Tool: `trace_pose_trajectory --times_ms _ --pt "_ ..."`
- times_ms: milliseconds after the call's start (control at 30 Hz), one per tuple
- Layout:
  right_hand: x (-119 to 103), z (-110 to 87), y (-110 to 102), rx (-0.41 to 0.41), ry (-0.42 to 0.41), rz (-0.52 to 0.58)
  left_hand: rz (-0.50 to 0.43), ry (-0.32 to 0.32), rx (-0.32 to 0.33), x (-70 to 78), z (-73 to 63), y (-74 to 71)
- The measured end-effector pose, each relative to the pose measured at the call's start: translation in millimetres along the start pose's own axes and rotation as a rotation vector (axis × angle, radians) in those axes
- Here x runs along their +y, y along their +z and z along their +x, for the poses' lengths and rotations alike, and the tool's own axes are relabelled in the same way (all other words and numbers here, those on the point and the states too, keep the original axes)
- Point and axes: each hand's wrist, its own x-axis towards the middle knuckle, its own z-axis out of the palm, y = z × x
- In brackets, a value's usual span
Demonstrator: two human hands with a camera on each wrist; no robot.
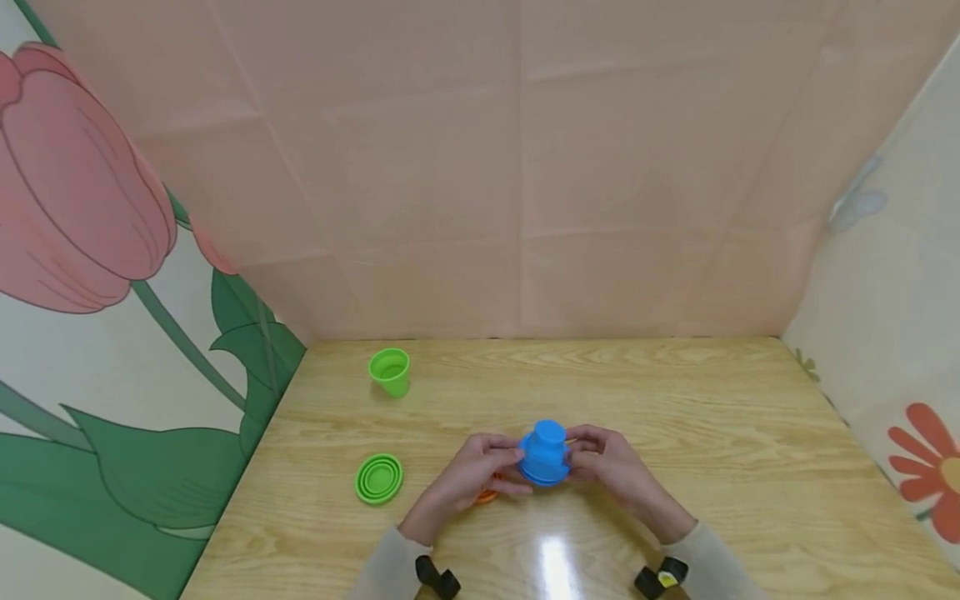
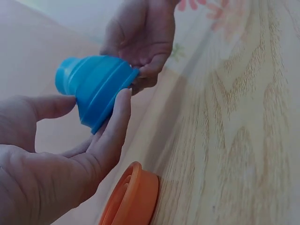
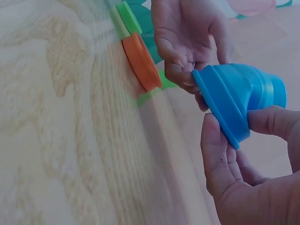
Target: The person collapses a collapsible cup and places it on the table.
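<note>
Both hands hold a blue collapsible cup (image 1: 544, 454) upside down above the table, its wide rim facing down and its narrow base up. The left hand (image 1: 480, 468) pinches one side, thumb on the stepped wall and fingers under the rim. On the opposite side the right hand (image 1: 611, 467) pinches it the same way. In the right wrist view the blue cup (image 3: 239, 101) looks partly folded, its wall slanted. An orange collapsed cup (image 2: 136, 197) lies on the table below the left hand, mostly covered by that hand in the head view.
A green collapsed cup (image 1: 378, 479) lies flat on the wooden table (image 1: 712, 417), left of the hands. Farther back stands an extended green cup (image 1: 390, 372). A pink backdrop (image 1: 517, 208) rises behind the table, with flower-printed panels at both sides.
</note>
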Motion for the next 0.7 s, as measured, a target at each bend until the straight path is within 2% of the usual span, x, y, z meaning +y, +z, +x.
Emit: trace_pose_trajectory --times_ms 167,467,600,700 --pt "1.3 -1.1 1.5 -0.020 0.019 -0.004 0.038 0.000 0.065 -3.1 2.7 2.8" --pt "-0.6 -3.5 2.8 -0.102 0.046 0.040 0.209 0.044 0.191 -2.7 2.5 4.2" --pt "0.1 -3.6 2.8 -0.114 0.036 -0.001 0.232 0.036 0.237 -2.2 4.3 6.1" --pt "1.6 -2.6 4.4 -0.091 0.033 -0.029 0.259 0.031 0.282 -3.3 5.7 9.4"
